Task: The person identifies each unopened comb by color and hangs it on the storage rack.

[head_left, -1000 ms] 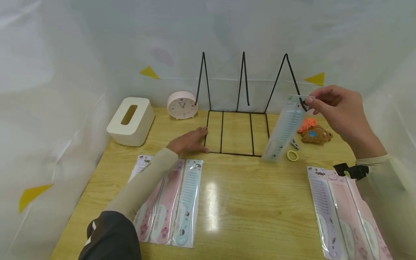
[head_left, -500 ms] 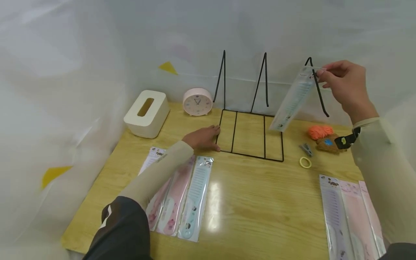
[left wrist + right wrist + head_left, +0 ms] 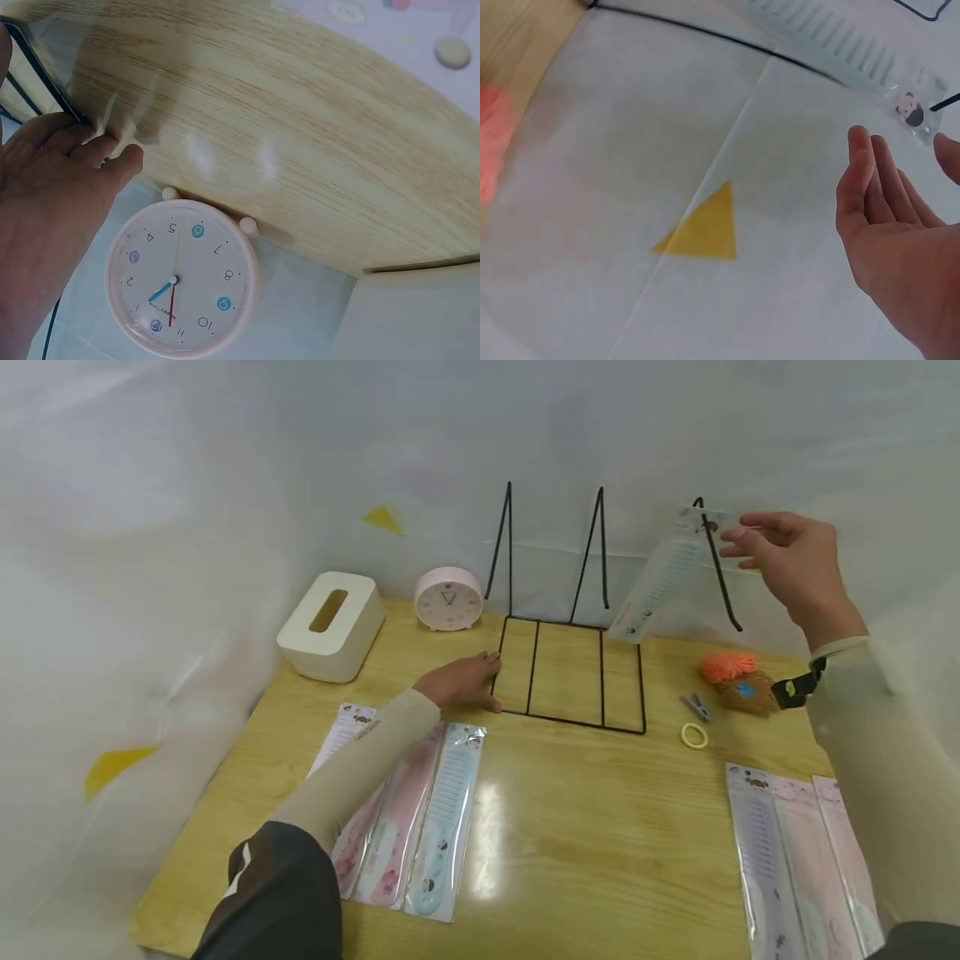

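Note:
A black wire display rack stands at the back of the table, with three upright prongs. On its right prong hangs a packaged pale blue comb, tilted, its lower end over the rack's base. My right hand is just right of the package's top, fingers apart from it and holding nothing. In the right wrist view the prong's tip passes by the printed top of the comb package. My left hand rests against the left side of the rack's base, fingers and thumb touching the wire.
Packaged combs lie at front left, partly under the left arm, and more packaged combs at front right. A pink clock and white tissue box stand left. Orange yarn, a clip and yellow ring lie right.
My right hand has carried the comb package up onto the right prong and let go of it. The package now hangs by itself. The left hand has stayed on the rack.

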`<action>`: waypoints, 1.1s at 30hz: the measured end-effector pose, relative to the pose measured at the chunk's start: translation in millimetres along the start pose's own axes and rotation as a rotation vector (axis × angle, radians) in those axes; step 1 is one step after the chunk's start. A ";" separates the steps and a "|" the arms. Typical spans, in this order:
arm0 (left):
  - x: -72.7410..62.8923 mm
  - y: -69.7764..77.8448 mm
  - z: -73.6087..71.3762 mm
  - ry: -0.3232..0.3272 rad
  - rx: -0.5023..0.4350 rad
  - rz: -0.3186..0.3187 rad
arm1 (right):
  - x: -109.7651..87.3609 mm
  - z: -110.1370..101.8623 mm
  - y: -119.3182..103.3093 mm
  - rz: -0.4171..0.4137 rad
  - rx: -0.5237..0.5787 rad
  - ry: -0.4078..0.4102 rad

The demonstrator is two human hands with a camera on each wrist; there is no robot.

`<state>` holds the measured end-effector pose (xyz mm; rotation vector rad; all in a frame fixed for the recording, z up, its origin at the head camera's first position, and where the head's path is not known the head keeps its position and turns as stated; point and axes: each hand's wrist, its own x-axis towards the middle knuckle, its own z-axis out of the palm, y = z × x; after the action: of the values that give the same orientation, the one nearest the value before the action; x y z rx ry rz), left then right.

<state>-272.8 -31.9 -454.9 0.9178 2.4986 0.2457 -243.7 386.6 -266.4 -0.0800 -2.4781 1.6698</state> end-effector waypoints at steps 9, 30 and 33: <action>-24.1 -22.8 2.9 0.037 -0.060 -0.017 | -49.2 -7.2 68.4 0.015 -0.571 -0.241; -51.2 -36.6 3.7 0.070 -0.102 -0.051 | -127.6 5.0 168.8 -0.070 -0.957 -0.649; -51.6 -35.3 4.6 0.069 -0.104 -0.059 | -124.0 5.4 167.9 -0.092 -0.982 -0.661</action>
<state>-256.1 -92.2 -451.5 0.8058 2.5448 0.3905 -129.0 429.2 -435.6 0.5426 -3.4531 0.3009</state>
